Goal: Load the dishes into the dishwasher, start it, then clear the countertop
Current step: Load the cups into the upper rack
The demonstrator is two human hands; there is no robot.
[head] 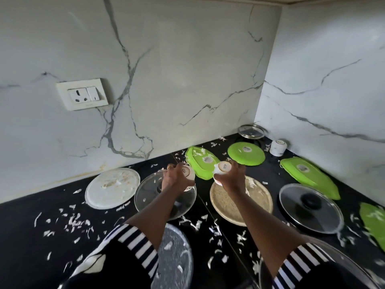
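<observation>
The left hand (174, 178) grips one cup (189, 174), the right hand (234, 178) another cup (222, 169), with fingers curled round the walls. The cups are probably light, rigid and breakable, so hold them by the sides.

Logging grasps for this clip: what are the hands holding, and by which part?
Left hand grips a white cup round its side; right hand grips a second cup likewise, bases facing the camera.

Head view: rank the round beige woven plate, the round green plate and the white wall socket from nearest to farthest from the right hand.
1. Round beige woven plate, directly beneath the right hand, which grips a small white cup.
2. Round green plate, just beyond it toward the corner.
3. White wall socket, far off to the left.
</observation>
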